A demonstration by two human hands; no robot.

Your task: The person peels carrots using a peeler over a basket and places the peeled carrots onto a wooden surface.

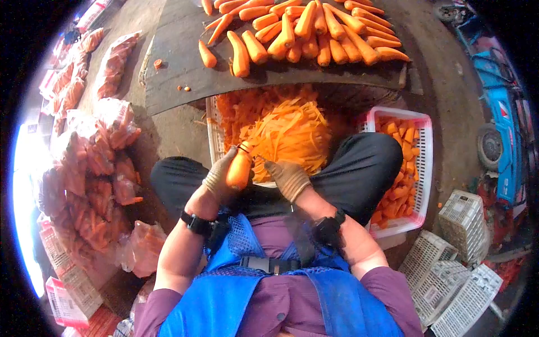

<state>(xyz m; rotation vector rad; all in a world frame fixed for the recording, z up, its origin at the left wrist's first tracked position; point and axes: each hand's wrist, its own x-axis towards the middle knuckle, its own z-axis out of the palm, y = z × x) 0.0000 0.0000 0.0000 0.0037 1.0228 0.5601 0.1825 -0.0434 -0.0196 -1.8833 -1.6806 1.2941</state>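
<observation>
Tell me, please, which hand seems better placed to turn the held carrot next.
Probably the left hand: it grips the carrot, while the right hand is apart, near the carrot peelings.

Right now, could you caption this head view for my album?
Gloved left hand holding a carrot, right hand nearby, before heaped orange peelings.

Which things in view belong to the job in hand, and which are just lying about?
Job, judging by position:
- carrot in the left hand
- right hand; any tool in it unclear
- orange strips in front
- loose carrots on the table

Lying about, apparently:
- bagged carrots, possibly supply
- white crates, lower right
- blue vehicle
</observation>
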